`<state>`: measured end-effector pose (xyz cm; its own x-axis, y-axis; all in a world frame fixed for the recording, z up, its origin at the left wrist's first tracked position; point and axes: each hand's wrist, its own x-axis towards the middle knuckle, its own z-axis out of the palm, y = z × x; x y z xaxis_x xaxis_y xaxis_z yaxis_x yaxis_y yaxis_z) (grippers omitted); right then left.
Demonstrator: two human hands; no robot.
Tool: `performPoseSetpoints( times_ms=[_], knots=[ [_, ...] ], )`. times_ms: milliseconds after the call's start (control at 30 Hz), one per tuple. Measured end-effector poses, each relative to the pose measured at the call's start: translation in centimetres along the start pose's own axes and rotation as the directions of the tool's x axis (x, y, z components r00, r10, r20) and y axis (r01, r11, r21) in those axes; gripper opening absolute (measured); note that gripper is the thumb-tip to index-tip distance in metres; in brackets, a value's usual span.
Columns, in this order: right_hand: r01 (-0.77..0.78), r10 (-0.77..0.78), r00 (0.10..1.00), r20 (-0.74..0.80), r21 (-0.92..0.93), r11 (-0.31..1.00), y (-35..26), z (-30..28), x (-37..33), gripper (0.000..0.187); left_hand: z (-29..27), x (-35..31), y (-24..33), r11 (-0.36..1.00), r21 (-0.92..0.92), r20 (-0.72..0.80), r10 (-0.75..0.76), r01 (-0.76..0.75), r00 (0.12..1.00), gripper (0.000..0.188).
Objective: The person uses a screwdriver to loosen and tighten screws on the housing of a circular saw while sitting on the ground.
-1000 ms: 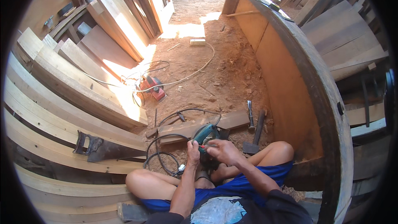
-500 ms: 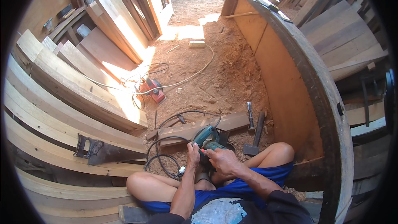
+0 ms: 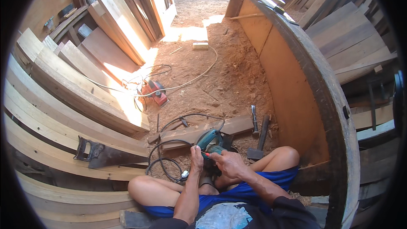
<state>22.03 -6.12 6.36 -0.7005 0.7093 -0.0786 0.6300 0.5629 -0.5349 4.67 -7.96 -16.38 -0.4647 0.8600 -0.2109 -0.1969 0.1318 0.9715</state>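
Observation:
A teal power tool (image 3: 207, 138) with a black cord rests in front of my crossed legs; its exact kind is hard to make out. My left hand (image 3: 196, 158) is closed at its near left side, gripping it. Close beside, my right hand (image 3: 229, 163) has its fingers curled, and a small red-ended piece (image 3: 206, 154) shows at its fingertips. The rest of that piece is hidden by the hand. Just beyond the tool lies a brown wooden beam (image 3: 186, 139) on the shavings.
A chisel (image 3: 254, 119) and a hammer (image 3: 260, 143) lie to the right. The handsaw (image 3: 106, 154) lies on stacked planks (image 3: 63, 144) at left. A red power tool (image 3: 155, 93) with cords sits farther off. A long wooden panel (image 3: 292, 80) walls the right side.
The view has shifted very slightly. Both hands keep their places at the teal power tool, with hardly any visible movement.

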Motion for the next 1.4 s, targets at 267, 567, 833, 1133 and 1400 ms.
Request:
performPoseSetpoints(
  times_ms=[267, 567, 833, 1133, 1400],
  knots=[
    [-0.325, 0.402, 0.914, -0.061, 0.484, 0.812, -1.2, -0.8, 0.8, 0.040, 0.0, 0.7, -0.9, 0.994, -0.110, 0.004, 0.024, -0.024, 1.000, 0.043],
    [-0.198, 0.188, 0.980, 0.065, 0.270, 0.942, 2.3, 0.4, 0.0, 0.031, 0.7, 0.8, 0.8, 0.995, -0.012, 0.013, 0.095, -0.095, 0.995, 0.043],
    [-0.046, 0.062, 0.989, -0.133, 0.123, 0.991, 3.3, 2.3, -1.4, 0.035, 2.2, -0.4, 2.4, 0.905, -0.419, -0.046, -0.102, 0.073, 0.994, 0.059],
    [-0.329, 0.321, 0.943, 0.087, 0.386, 0.862, 4.2, 2.9, 0.3, 0.031, 2.0, -0.4, 2.4, 0.882, -0.464, 0.062, -0.065, 0.086, 0.996, 0.064],
    [-0.130, 0.129, 0.992, -0.015, -0.111, 0.985, -1.2, 1.7, -0.4, 0.028, 0.2, 0.1, 0.3, 0.961, -0.268, 0.014, -0.070, 0.071, 0.997, 0.042]
  ],
)
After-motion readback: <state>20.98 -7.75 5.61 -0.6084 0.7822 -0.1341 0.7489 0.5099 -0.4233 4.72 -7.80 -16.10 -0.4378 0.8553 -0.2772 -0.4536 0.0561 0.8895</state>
